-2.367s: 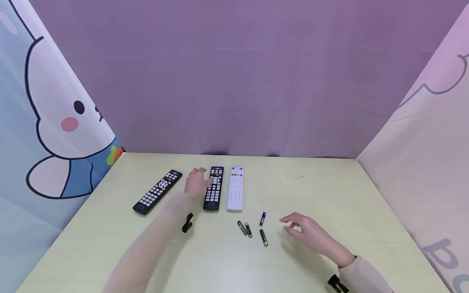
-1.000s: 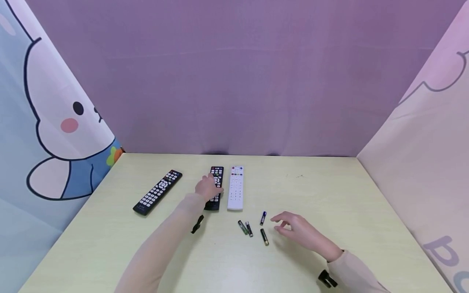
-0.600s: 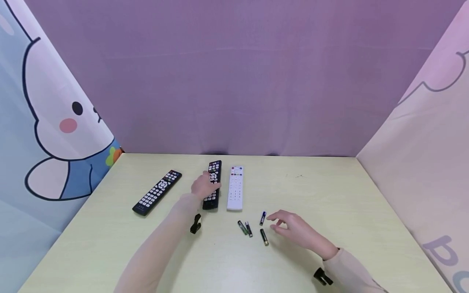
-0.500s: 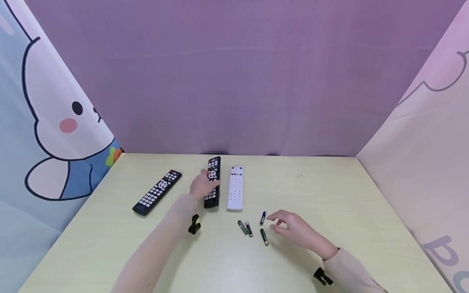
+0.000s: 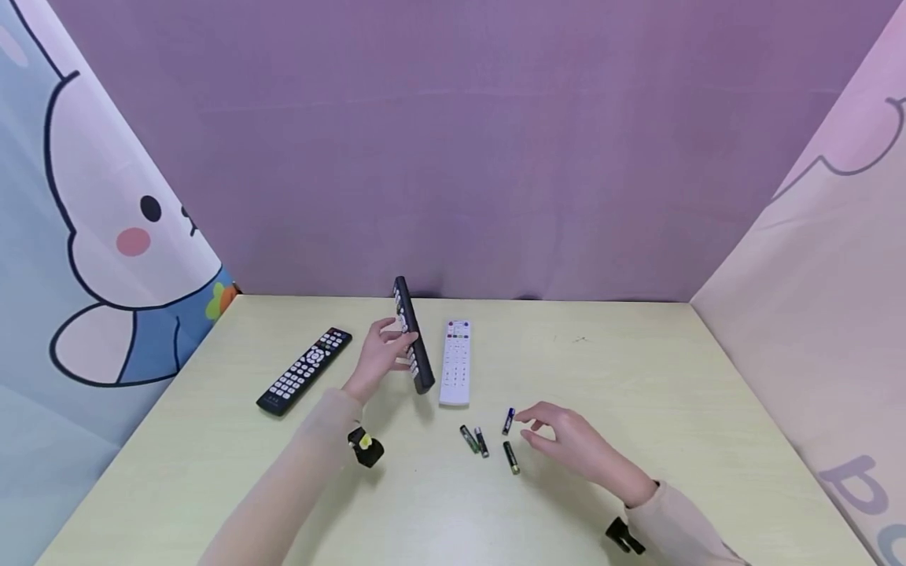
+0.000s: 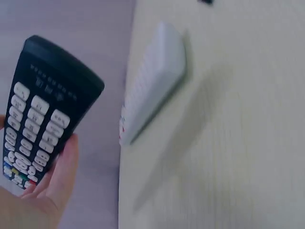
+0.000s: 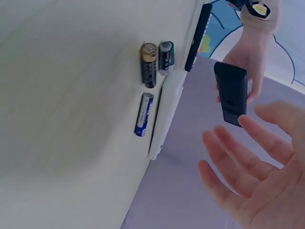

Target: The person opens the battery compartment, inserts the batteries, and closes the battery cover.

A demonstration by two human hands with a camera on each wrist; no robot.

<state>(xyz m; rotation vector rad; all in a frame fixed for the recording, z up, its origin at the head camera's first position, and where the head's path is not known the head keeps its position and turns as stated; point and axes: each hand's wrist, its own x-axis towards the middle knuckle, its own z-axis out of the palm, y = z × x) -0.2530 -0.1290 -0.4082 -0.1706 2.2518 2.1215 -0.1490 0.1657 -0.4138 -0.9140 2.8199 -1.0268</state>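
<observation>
My left hand grips a black remote control by its long sides and holds it above the table, turned up on edge. In the left wrist view its white-buttoned face shows, with the thumb along one side. My right hand hovers with loosely bent fingers and holds nothing. Its fingertips are right by a blue-and-white battery; a dark battery with a gold end lies nearer the body. Two more batteries, one green and one dark, lie side by side to their left.
A white remote control lies face up just right of the held one. Another black remote lies slantwise at the left. Behind the pale table hangs a purple cloth, with printed panels at both sides.
My left hand has come over the middle black remote, gripped it, raised it off the table and turned it on edge. My right hand has shifted left toward the batteries.
</observation>
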